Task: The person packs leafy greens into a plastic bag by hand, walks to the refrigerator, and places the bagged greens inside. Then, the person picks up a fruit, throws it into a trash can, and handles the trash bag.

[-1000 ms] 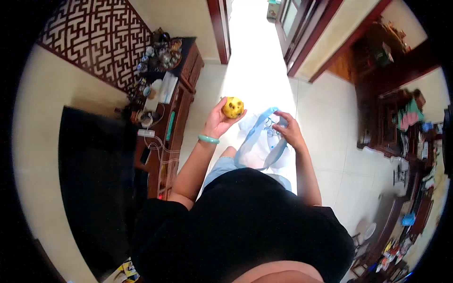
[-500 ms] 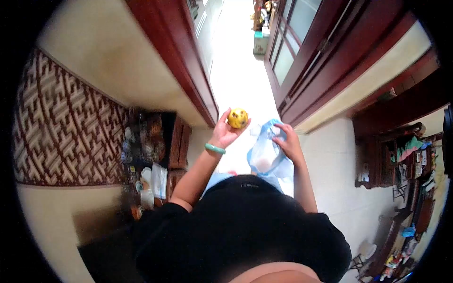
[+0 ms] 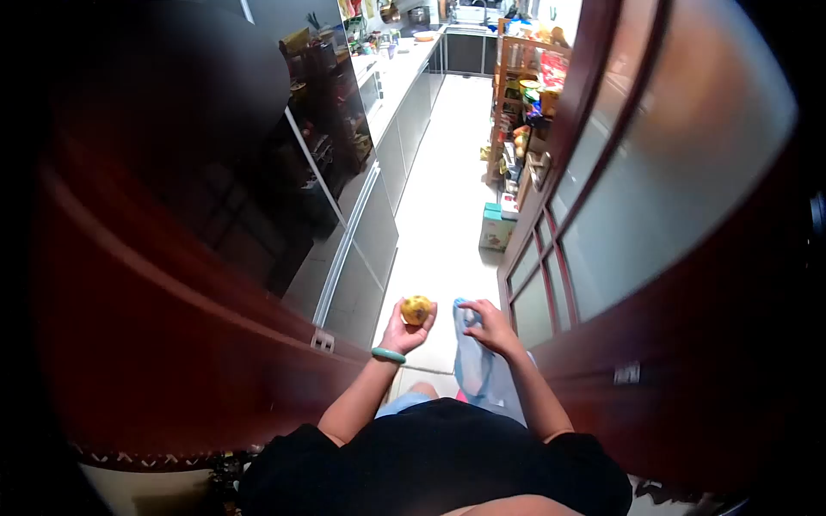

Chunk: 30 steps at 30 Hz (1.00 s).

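Note:
A round yellow fruit with dark spots rests in my left hand, the fingers curled round its sides. Its exact kind cannot be made out. On that wrist sits a green bangle. My right hand grips the top of a pale blue and white plastic bag, which hangs down in front of my right leg. What the bag holds, if anything, does not show clearly. The two hands are apart, both in front of my waist.
I am in a kitchen doorway. A glass-paned door stands on the right, with a carton beyond it. Dark glossy cabinets and a long counter line the left; a crowded wooden shelf stands at the right.
I have moved forward from the room into the doorway, so the kitchen now fills the view. The fruit stays in my left hand and the bag in my right; both appear lower in view.

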{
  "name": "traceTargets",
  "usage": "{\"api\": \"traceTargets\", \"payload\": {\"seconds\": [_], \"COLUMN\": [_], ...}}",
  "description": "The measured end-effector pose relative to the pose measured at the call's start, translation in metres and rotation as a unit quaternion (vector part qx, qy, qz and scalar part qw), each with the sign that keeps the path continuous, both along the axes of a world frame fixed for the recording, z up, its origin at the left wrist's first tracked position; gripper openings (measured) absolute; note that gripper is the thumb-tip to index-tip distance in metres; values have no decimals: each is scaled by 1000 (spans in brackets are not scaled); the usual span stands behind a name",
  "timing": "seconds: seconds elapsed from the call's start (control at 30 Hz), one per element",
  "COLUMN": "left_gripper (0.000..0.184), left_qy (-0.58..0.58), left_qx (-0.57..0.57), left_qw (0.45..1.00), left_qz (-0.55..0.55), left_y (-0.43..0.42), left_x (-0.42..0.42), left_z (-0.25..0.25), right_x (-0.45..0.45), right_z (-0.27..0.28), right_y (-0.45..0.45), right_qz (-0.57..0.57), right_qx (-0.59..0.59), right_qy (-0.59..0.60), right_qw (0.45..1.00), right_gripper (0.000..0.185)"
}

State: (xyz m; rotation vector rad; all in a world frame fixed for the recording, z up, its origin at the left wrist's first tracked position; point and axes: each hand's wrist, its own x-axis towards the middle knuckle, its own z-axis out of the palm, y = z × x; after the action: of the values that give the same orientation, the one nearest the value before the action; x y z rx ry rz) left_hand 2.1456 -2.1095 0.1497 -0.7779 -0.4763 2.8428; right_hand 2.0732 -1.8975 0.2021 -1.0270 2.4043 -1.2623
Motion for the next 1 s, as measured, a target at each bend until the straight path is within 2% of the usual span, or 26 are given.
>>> {"api": "traceTargets", "payload": {"seconds": [0.03, 0.1, 0.13, 0.17, 0.23, 0.27, 0.33, 0.37, 0.4, 0.53, 0.6, 0.63, 0.77, 0.83, 0.87, 0.93, 1.0], "left_gripper": [49, 54, 56, 58, 58, 60, 62, 62, 61, 61, 59, 57, 58, 41, 40, 40, 43], "left_qy": [34, 83, 87, 6, 53, 52, 98, 145, 76, 23, 33, 33, -5, 25, 15, -43, -113], "left_qx": [31, 6, -24, -96, -22, -36, -67, -81, -111, -66, -66, -69, -159, -145, -151, -143, -150], "left_qw": [999, 994, 988, 976, 974, 973, 973, 971, 978, 987, 989, 991, 985, 988, 987, 986, 977], "left_qz": [6, 66, 127, 194, 218, 222, 198, 172, 160, 144, 128, 106, 72, 52, 56, 75, 96], "left_y": [-17, -58, -74, -89, -132, -148, -179, -186, -199, -230, -247, -274, -303, -335, -365, -393, -416], "left_x": [1, -22, -51, -123, -146, -156, -200, -292, -341, -416, -444, -572, -668, -720, -801, -849, -870], "left_z": [9, 23, 55, 55, 65, 78, 91, 81, 87, 105, 107, 115, 90, 67, 52, 48, 49], "right_x": [-8, -35, -68, -152, -173, -183, -222, -312, -362, -429, -453, -574, -655, -713, -798, -869, -914], "right_z": [6, 28, 46, 3, 1, 2, 18, 10, 10, 12, 16, 22, 2, -14, -25, -23, -13], "right_y": [-27, -88, -119, -145, -193, -213, -242, -243, -254, -254, -264, -287, -309, -331, -360, -395, -427], "right_qz": [25, 68, 95, 134, 156, 170, 141, 122, 88, 0, -26, -47, -77, -54, -41, -26, 46], "right_qx": [9, 32, 12, -47, -32, -57, -39, -37, -41, -32, -44, -49, -57, -29, -11, -2, 37], "right_qy": [-2, 50, 70, 4, -48, -55, -44, -14, -12, -14, -13, -18, -44, -57, -65, -68, -71], "right_qw": [1000, 996, 993, 990, 986, 982, 988, 992, 995, 999, 999, 998, 994, 996, 997, 997, 996], "right_gripper": [53, 51, 52, 53, 55, 54, 53, 52, 52, 47, 45, 44, 42, 42, 43, 44, 45]}}
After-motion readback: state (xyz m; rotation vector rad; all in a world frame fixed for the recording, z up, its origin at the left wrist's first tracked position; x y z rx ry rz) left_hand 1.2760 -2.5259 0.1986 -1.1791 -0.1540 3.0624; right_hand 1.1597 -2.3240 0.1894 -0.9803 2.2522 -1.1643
